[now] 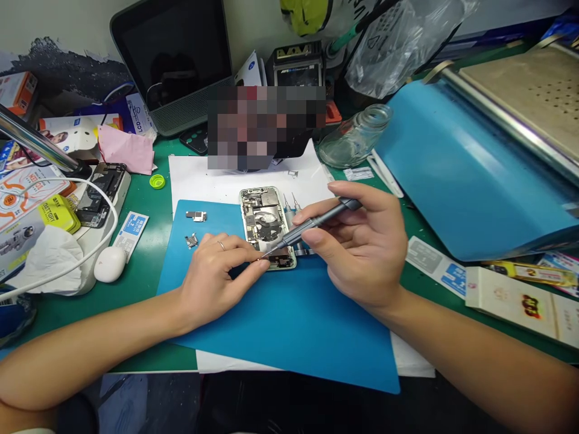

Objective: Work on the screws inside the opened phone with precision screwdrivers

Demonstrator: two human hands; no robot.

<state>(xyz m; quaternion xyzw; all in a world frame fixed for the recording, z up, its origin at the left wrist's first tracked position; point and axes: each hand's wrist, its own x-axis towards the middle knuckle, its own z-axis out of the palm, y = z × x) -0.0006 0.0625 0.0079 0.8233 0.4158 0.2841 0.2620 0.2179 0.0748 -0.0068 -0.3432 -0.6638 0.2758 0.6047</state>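
An opened phone (265, 220) with bare inner parts lies on the blue mat (289, 319). My right hand (366, 253) grips a grey precision screwdriver (316, 220), its shaft slanting down to the phone's lower left corner. At that tip, the thumb and index finger of my left hand (221, 271) come together in a pinch; whatever lies between them is too small to make out. Two small metal-and-board parts, an upper one (196, 216) and a lower one (191, 241), rest on the mat left of the phone. More screwdrivers (294, 208) lie along the phone's right side, partly behind my right hand.
A glass jar (355, 135) stands behind on the right, near white tweezers (384, 173). A blue sheet (434, 163) curls at the right. To the left are a white earbud case (110, 264), a green cap (157, 181) and a cable (113, 211). A dark screen (176, 54) stands behind.
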